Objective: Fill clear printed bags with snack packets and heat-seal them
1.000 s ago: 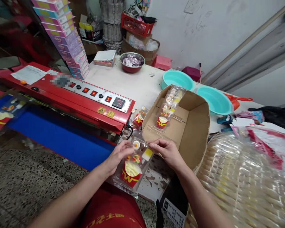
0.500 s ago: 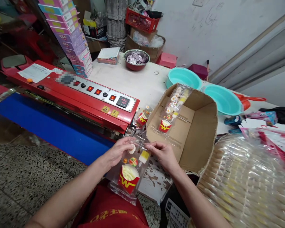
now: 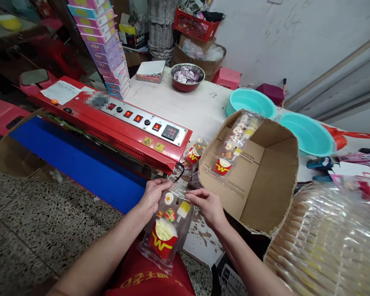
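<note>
Plastic, clear and shiny, makes up the bag [image 3: 182,230] you have in front of you, tilted above your lap with its top edge away from you. Your left hand [image 3: 152,200] pinches that edge near its left corner, and your right hand [image 3: 209,206] grips it near the right corner between thumb and bent fingers. Inside the bag you can see a red carton of toy fries [image 3: 163,239] at the bottom, a small round pizza [image 3: 170,215] above it, a fried egg [image 3: 169,198] near your left fingers and a yellow-and-white ice pop [image 3: 183,209] below your right ones. Ahead of your left hand is the red machine [image 3: 120,131], with a blue belt [image 3: 86,164] along its near side. Beyond your right hand stands an open cardboard box [image 3: 276,181] with similar packs [image 3: 224,164] lying overlapped in it. Another pack [image 3: 193,155] lies between machine and box. Behind the box, you have two turquoise basins [image 3: 306,133] on the white table [image 3: 160,96].
</note>
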Demonstrator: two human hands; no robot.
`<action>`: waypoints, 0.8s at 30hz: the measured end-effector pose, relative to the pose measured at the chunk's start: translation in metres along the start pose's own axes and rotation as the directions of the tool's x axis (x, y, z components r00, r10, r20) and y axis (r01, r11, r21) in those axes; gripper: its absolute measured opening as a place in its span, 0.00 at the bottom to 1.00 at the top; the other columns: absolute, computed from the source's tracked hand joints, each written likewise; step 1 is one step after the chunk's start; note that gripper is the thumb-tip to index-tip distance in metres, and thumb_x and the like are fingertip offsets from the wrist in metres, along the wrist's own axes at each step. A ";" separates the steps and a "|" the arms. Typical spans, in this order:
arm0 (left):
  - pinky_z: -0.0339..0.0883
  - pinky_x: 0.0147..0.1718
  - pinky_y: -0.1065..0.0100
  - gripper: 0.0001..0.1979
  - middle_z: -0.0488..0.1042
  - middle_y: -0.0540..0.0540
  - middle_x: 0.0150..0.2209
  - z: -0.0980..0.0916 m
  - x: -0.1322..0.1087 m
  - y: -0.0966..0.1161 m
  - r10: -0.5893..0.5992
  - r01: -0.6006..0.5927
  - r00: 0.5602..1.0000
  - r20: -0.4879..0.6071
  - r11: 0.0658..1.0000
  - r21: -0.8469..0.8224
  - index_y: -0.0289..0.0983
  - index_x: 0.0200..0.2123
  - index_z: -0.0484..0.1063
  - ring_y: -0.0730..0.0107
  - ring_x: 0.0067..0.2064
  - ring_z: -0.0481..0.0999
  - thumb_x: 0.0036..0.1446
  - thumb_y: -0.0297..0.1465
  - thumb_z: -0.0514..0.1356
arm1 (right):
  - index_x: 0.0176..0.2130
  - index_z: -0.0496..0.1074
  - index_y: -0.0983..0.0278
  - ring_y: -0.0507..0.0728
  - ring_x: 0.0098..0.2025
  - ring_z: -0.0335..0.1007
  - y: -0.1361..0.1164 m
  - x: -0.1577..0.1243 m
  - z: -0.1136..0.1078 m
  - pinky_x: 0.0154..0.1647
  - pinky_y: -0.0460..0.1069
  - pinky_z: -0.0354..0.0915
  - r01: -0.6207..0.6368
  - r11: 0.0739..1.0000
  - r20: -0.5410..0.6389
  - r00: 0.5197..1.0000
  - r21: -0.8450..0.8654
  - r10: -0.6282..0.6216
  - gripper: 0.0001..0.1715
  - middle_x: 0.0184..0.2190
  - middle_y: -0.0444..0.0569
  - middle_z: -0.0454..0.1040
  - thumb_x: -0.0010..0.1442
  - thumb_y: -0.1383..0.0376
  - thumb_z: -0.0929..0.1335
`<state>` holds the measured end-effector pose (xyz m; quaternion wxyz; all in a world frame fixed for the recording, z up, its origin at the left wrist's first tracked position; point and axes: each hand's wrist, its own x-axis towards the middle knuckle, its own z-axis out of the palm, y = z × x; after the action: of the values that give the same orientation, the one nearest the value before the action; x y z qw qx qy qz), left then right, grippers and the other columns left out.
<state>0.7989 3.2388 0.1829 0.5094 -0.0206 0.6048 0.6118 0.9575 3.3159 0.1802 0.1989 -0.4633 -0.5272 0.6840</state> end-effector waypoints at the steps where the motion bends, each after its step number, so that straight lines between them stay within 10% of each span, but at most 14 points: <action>1: 0.65 0.22 0.72 0.16 0.76 0.45 0.23 0.000 0.003 0.000 0.024 -0.025 0.999 -0.026 0.999 -0.026 0.31 0.26 0.72 0.71 0.23 0.73 0.33 0.32 0.72 | 0.26 0.77 0.65 0.56 0.28 0.73 0.001 0.001 0.003 0.33 0.50 0.68 -0.001 1.000 -0.004 1.000 0.014 0.001 0.22 0.27 0.50 0.79 0.35 0.52 0.79; 11: 0.71 0.26 0.71 0.21 0.78 0.44 0.31 -0.045 0.012 0.015 -0.007 0.007 1.000 -0.005 1.000 0.013 0.33 0.35 0.71 0.69 0.28 0.77 0.35 0.28 0.72 | 0.31 0.70 0.64 0.56 0.24 0.71 0.013 0.042 0.049 0.24 0.49 0.65 -0.045 0.981 -0.059 0.997 0.187 0.056 0.31 0.24 0.48 0.77 0.28 0.55 0.80; 15: 0.72 0.27 0.70 0.20 0.77 0.45 0.29 -0.064 0.018 0.023 0.105 -0.111 0.988 -0.113 0.993 -0.048 0.33 0.35 0.69 0.67 0.29 0.78 0.36 0.22 0.70 | 0.34 0.68 0.63 0.57 0.28 0.72 0.003 0.047 0.058 0.31 0.51 0.68 0.133 0.982 -0.086 0.989 0.135 -0.122 0.27 0.27 0.48 0.77 0.39 0.50 0.76; 18: 0.72 0.27 0.70 0.17 0.76 0.47 0.26 -0.085 0.031 0.036 0.192 -0.212 0.943 -0.272 0.976 -0.046 0.33 0.33 0.68 0.69 0.27 0.76 0.37 0.19 0.67 | 0.44 0.67 0.64 0.59 0.43 0.72 -0.014 0.067 0.017 0.46 0.54 0.67 0.386 0.904 -0.353 0.833 -0.182 -0.426 0.23 0.40 0.54 0.76 0.54 0.51 0.67; 21: 0.73 0.35 0.66 0.19 0.75 0.48 0.30 -0.111 0.046 0.051 0.372 -0.353 0.830 -0.415 0.927 0.124 0.34 0.38 0.68 0.68 0.32 0.76 0.39 0.21 0.66 | 0.61 0.53 0.67 0.62 0.61 0.57 -0.022 0.108 -0.051 0.60 0.56 0.56 0.072 0.891 -0.697 0.596 -0.449 -0.399 0.40 0.59 0.62 0.61 0.55 0.57 0.67; 24: 0.68 0.51 0.53 0.30 0.73 0.45 0.46 -0.128 0.043 0.058 0.712 -0.435 0.500 -0.493 0.698 0.569 0.38 0.50 0.67 0.57 0.49 0.73 0.41 0.30 0.70 | 0.65 0.40 0.76 0.72 0.66 0.45 -0.010 0.157 -0.100 0.63 0.62 0.48 -0.278 0.893 -0.814 0.561 -0.354 -0.148 0.64 0.63 0.74 0.49 0.41 0.60 0.74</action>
<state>0.6654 3.1818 0.1631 0.0046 0.0592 0.8209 0.5680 0.9625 3.4922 0.1209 0.2838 -0.7803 -0.4958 0.2546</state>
